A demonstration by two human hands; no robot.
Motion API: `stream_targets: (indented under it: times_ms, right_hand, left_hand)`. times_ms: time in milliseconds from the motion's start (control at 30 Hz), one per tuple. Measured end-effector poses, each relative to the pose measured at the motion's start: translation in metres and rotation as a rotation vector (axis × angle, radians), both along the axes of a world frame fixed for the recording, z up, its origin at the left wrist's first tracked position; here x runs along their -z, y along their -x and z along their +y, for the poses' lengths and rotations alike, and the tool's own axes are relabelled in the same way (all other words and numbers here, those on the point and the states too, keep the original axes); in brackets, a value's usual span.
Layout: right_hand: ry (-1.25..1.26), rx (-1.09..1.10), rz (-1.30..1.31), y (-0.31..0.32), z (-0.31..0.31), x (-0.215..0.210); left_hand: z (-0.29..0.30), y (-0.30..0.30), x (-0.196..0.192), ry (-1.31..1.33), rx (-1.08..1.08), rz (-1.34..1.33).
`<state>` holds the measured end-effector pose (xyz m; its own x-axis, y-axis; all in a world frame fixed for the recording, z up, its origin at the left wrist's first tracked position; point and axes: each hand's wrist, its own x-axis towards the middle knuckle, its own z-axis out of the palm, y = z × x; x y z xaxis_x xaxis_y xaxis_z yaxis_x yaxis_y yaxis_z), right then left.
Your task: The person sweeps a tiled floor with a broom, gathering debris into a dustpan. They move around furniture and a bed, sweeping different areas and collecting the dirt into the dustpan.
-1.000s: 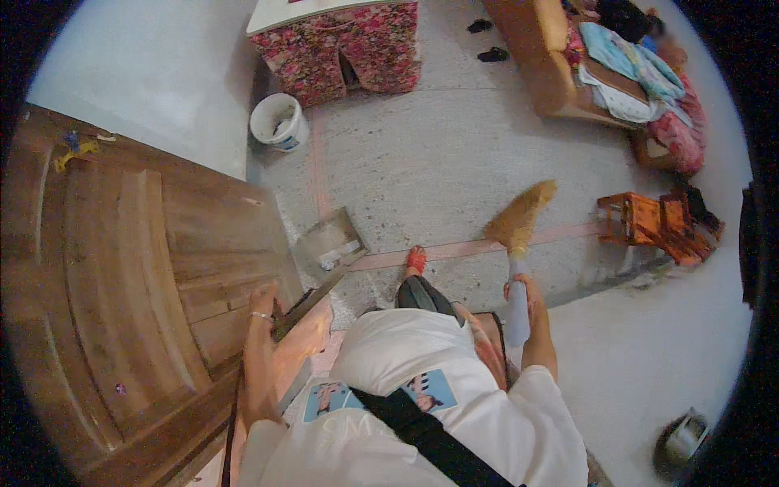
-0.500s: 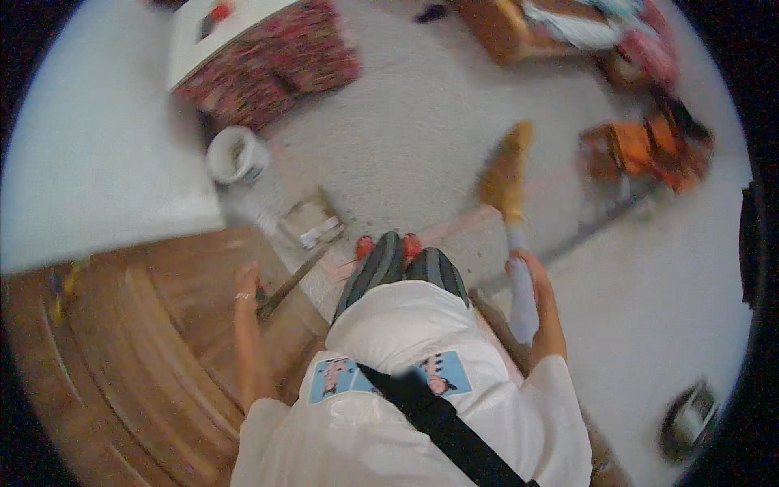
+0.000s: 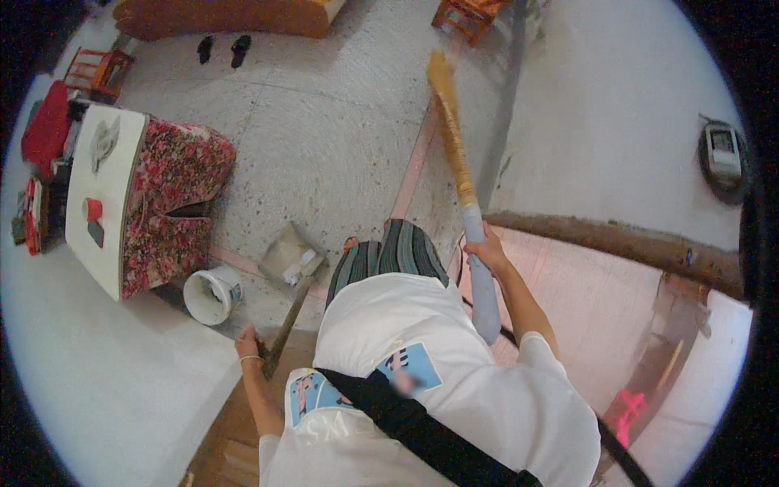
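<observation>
My right hand (image 3: 488,247) is closed round the pale grey handle of a broom (image 3: 453,142). The broom's yellowish bristle head points away from me, toward the far floor, and the handle's end lies beside my right hip. On the other side, my left hand (image 3: 250,344) grips the upper end of a long dustpan handle. At the far end of that handle is the dustpan (image 3: 277,253), with a whitish scrap (image 3: 300,268) in it. It sits low, just ahead and left of my legs.
A white bucket (image 3: 193,299) stands left of the dustpan, by a table with a floral cloth (image 3: 174,178). Dark slippers (image 3: 240,50) lie near a brown piece of furniture (image 3: 227,23). A wooden stool (image 3: 468,18) is beyond the broom. A white wall (image 3: 600,122) rises at the right.
My view has swung to the right, and the table, bucket and wall sit elsewhere in it. The broom and dustpan stay in my hands; the wooden surface at left has mostly left view.
</observation>
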<state>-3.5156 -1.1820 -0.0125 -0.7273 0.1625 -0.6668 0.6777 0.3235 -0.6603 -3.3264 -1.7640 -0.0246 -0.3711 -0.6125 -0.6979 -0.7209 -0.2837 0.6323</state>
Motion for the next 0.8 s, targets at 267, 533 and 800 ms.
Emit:
stream_targets:
  times_ms: [267,533,800]
  right_hand:
    - [-0.007,0.289,-0.123,-0.103,0.031,0.032]
    - [0.15,0.289,-0.229,-0.102,-0.003,0.036]
    - [0.235,0.15,-0.157,-0.113,0.015,0.001]
  left_hand:
    - [0.009,0.014,0.029,0.168,0.383,0.052]
    - [0.013,0.047,0.034,0.119,0.439,-0.006]
    - [-0.016,0.041,0.078,0.05,0.476,0.023]
